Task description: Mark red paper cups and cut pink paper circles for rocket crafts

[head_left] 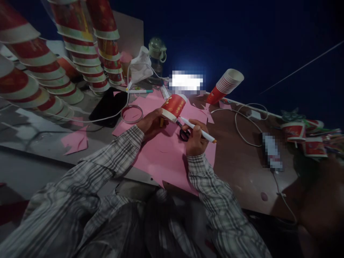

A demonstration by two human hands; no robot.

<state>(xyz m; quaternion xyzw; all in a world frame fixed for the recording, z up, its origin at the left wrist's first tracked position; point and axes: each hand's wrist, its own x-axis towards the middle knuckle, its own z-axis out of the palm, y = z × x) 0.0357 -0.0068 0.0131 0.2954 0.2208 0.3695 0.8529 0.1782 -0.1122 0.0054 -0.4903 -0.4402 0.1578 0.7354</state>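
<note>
My left hand [152,123] grips a red paper cup [174,106] with gold marks, tilted so its white rim faces down toward me. Closed around a white marker [200,129] is my right hand [197,139]; the marker's thin end points left, close to the cup's rim, and its orange end points right. I cannot tell whether the tip touches the cup. Scissors [185,135] with dark handles lie between the hands, partly hidden. Beneath everything spreads a pink paper sheet [161,157].
Tall stacks of red-and-white cups [91,68] rise at the left. A black phone [106,107] and a tape roll [131,114] lie nearby. Another cup stack [225,86] leans at the back. White cables [242,125] cross the right side, where a blurred person's arm [322,200] shows.
</note>
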